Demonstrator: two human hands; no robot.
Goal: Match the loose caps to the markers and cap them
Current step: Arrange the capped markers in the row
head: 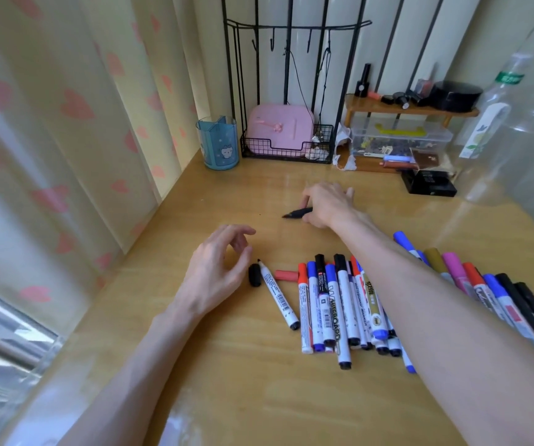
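Black cap [255, 275]: loose, just left of the marker pile [342, 304], beside our uncapped white marker [279, 296].
Red cap [286, 275]: at the pile's left edge.
Left hand [217, 268]: left of the pile, fingers loosely curled, apart, holding nothing.
Right hand [326, 204]: beyond the pile, we grip an uncapped black marker [297, 213].

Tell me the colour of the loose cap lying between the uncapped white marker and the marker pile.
Red: the loose cap, clearest in the head view.
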